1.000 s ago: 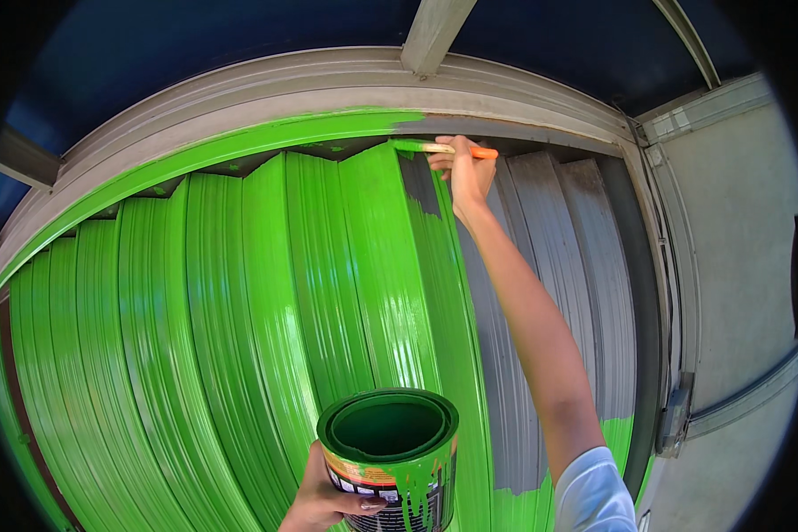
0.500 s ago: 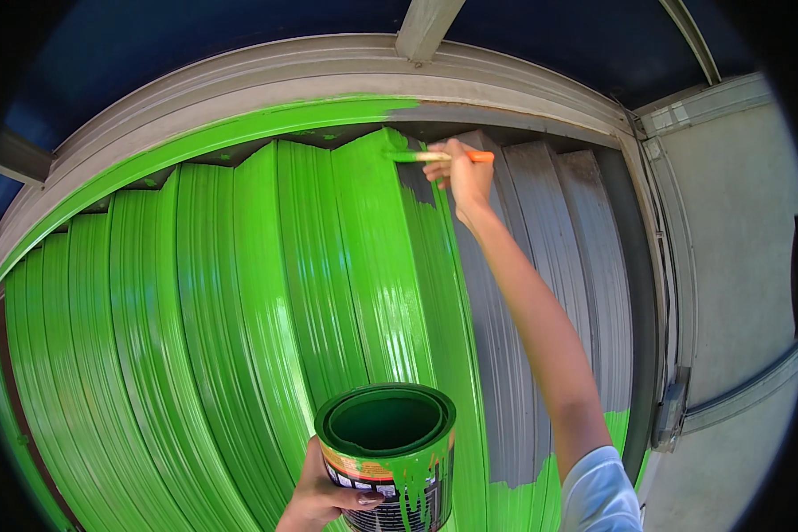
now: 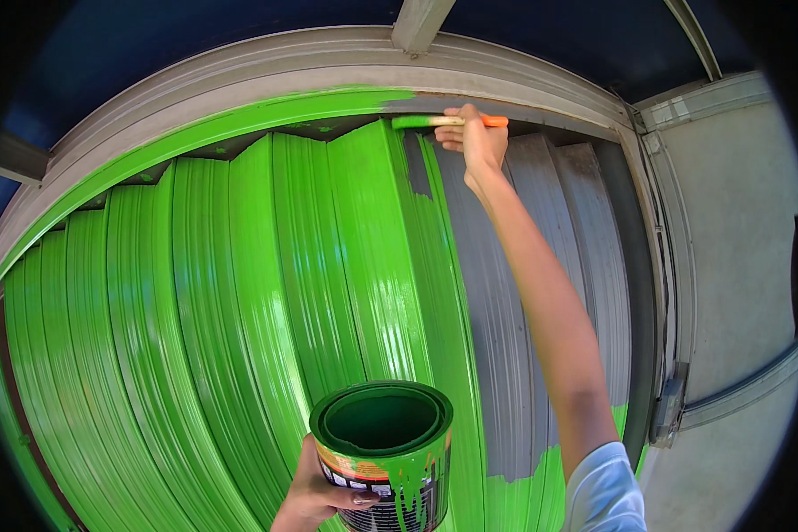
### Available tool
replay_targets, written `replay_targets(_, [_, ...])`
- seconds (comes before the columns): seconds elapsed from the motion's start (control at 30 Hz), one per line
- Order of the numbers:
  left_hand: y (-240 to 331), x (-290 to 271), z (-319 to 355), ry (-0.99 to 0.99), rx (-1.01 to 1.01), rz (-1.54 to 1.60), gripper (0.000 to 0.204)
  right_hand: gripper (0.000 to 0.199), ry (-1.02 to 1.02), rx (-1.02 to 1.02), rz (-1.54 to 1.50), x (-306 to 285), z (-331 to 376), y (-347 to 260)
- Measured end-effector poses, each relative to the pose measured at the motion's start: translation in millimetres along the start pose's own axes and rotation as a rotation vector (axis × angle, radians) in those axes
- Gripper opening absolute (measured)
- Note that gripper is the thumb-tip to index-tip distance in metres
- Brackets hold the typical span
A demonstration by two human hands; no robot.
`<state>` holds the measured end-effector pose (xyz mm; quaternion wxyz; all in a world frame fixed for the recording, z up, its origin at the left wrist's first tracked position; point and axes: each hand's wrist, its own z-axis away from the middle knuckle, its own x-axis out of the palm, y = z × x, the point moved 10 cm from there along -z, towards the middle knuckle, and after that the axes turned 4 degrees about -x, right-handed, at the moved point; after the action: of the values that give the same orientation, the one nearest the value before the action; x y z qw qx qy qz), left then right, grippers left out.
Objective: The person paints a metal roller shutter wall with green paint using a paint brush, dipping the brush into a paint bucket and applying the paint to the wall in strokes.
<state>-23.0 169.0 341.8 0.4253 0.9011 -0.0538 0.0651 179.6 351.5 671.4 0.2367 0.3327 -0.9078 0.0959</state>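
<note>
My right hand is raised high and closed around a paintbrush with a pale and orange handle. The brush lies nearly level, its green-coated bristles at the top edge of the folding metal panels. Low in the middle, my left hand grips a paint can by its side. Green drips run down the can's label, and dark green coats its inner wall. Most panels on the left are bright green. Those at the right are bare grey, with green along their lower part.
Above the panels runs a curved-looking rail, green on its left stretch and grey on its right. A beige beam lies over it. At the right stand a pale wall, thin cables and a small metal box.
My right hand and the brush have moved up and slightly right, to the panel's top edge. The can stays in my left hand, almost in the same place.
</note>
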Motion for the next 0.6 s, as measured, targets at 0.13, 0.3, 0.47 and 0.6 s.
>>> replay_targets(0.13, [10,7,1,0.039,0.042,0.075,0.08,0.026,-0.1,0.068,-0.083,16,13,24])
replay_targets(0.3, [12,0,1,0.051,0.018,0.072,0.081,0.029,-0.188,0.132,0.149,3,15,21])
replay_targets(0.47, [16,8,1,0.043,0.014,0.07,0.081,0.028,-0.117,-0.041,0.076,10,3,1])
replay_targets(0.6, [15,4,3,0.057,0.015,0.045,0.083,0.028,-0.334,-0.098,0.22,31,13,10])
